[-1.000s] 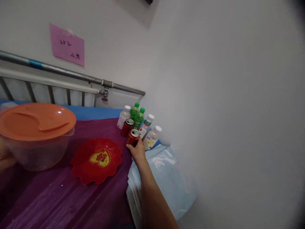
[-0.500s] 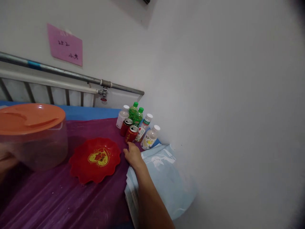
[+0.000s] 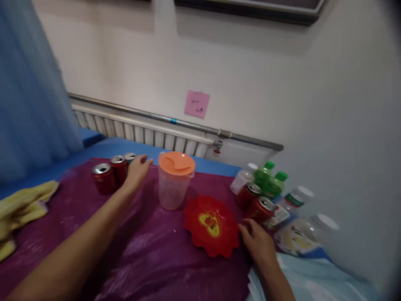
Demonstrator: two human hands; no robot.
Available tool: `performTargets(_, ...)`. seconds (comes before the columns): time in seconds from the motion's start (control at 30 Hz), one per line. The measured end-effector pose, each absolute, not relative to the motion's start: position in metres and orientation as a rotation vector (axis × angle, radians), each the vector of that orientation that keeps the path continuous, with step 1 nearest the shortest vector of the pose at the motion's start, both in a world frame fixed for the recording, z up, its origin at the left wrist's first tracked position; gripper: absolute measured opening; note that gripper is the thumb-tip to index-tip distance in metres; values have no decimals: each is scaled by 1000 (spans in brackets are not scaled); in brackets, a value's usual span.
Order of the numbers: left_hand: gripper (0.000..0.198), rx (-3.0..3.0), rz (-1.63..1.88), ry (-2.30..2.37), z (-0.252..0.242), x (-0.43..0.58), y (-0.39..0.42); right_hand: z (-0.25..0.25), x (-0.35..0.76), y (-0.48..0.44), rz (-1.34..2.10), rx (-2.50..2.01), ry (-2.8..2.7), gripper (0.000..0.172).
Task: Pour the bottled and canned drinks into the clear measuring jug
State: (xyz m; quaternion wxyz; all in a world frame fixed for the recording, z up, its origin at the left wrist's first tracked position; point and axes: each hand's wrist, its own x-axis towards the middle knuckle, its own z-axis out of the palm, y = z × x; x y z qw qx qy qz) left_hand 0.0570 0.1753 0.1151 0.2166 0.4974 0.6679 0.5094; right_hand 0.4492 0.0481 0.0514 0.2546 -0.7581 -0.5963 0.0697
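Translucent orange-lidded pitcher [image 3: 173, 190], contents indistinct; red scalloped dish [image 3: 224, 228] at its four o'clock. Three silver-topped cans [image 3: 105, 182] stand at nine o'clock, two red cans [image 3: 261, 211] and capped bottles [image 3: 273, 184] near three. Left hand [image 3: 140, 170], fingers loosely parted, between can group and pitcher; right hand [image 3: 258, 241], unclosed, fingers bent, beside the dish's three-o'clock edge.
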Motion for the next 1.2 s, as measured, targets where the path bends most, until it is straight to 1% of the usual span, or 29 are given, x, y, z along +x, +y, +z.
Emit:
performTargets(0.07, 43, 1466, 1402, 2053, 130, 33, 164, 50, 451, 49, 154, -1986, -1567, 32)
performTargets(0.13, 54, 1532, 1346, 2238, 137, 9, 147, 49, 452, 47, 127, -1943, -1499, 36)
performTargets(0.2, 66, 1538, 1210, 2354, 135, -15, 133, 51, 450, 45, 113, -1918, -1460, 39)
performTargets(0.23, 67, 1529, 1126, 2377, 130, -26, 128, 52, 450, 45, 106, -1907, -1453, 41)
performTargets(0.27, 65, 1505, 1064, 2399, 125, -37, 125, 53, 448, 45, 100, -1897, -1453, 41)
performTargets(0.37, 35, 1454, 1015, 2402, 108, -60, 120, 57, 443, 46, 99, -1878, -1450, 42)
performTargets(0.4, 30, 1457, 1030, 2379, 106, -62, 118, 59, 440, 45, 103, -1868, -1435, 42)
performTargets(0.43, 30, 1473, 1045, 2351, 106, -62, 114, 61, 437, 44, 117, -1853, -1413, 42)
performTargets(0.47, 35, 1488, 1071, 2309, 108, -59, 109, 64, 432, 43, 146, -1829, -1385, 43)
performTargets(0.53, 52, 1516, 1106, 2130, 117, -41, 92, 72, 417, 37, 291, -1757, -1348, 44)
performTargets(0.57, 66, 1504, 1152, 1960, 122, -27, 82, 77, 409, 34, 411, -1704, -1349, 45)
performTargets(0.6, 73, 1487, 1125, 1741, 127, -9, 71, 82, 399, 29, 565, -1640, -1379, 46)
performTargets(0.67, 74, 1555, 981, 1506, 137, 33, 49, 93, 378, 20, 865, -1486, -1468, 51)
performTargets(0.73, 69, 1709, 897, 1291, 143, 77, 32, 103, 361, 10, 1157, -1324, -1536, 68)
performTargets(0.8, 70, 1798, 770, 1073, 148, 115, 22, 109, 351, 2, 1375, -1140, -1550, 81)
performTargets(0.87, 74, 1839, 706, 915, 157, 138, 21, 111, 349, -2, 1458, -1023, -1521, 81)
performTargets(0.93, 77, 1842, 704, 855, 171, 146, 28, 109, 354, -2, 1410, -1004, -1463, 73)
performTargets(1.0, 71, 1773, 942, 910, 189, 140, 40, 104, 361, 1, 1297, -1024, -1371, 64)
performTargets(1.1, 40, 1461, 1809, 1217, 211, 120, 73, 95, 372, 9, 1167, -1058, -1195, 58)
performTargets(1.13, 36, 1315, 2047, 1339, 212, 112, 87, 92, 374, 12, 1144, -1065, -1141, 58)
performTargets(1.17, 37, 1179, 2157, 1429, 208, 105, 102, 90, 375, 14, 1127, -1070, -1096, 57)
performTargets(1.2, 41, 977, 2134, 1498, 200, 98, 117, 88, 376, 16, 1118, -1075, -1060, 55)
